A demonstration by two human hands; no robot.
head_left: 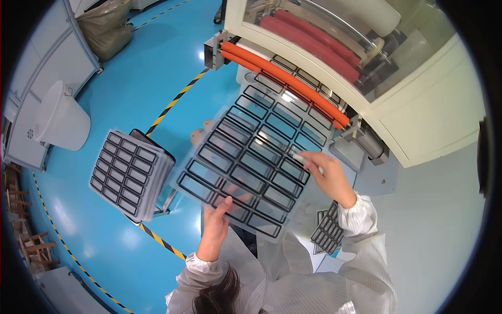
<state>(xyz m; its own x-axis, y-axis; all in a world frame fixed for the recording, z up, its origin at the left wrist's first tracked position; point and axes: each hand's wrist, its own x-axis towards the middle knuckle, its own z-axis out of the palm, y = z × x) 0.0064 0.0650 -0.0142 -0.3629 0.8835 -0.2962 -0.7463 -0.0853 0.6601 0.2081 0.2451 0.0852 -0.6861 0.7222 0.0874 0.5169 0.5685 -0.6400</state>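
A large clear plastic sheet (252, 160) with rows of black rectangular frames lies tilted in front of me, its far end by the machine's orange rollers. My left hand (214, 226) grips its near edge, thumb on top and fingers underneath, showing through the plastic. At the sheet's right edge, my right hand (328, 175) is closed in a pinch on a small whitish piece (297, 155), whose kind I cannot make out. The fingertips of that hand are over the frames near the edge.
A cream machine (418, 125) with orange rollers (282, 76) stands ahead. To the left, a stack of similar framed sheets (125, 170) rests on a stand, near a white bin (65, 123). More framed pieces (328, 230) lie by my right forearm. Pinkish shapes (198, 135) show beyond the sheet.
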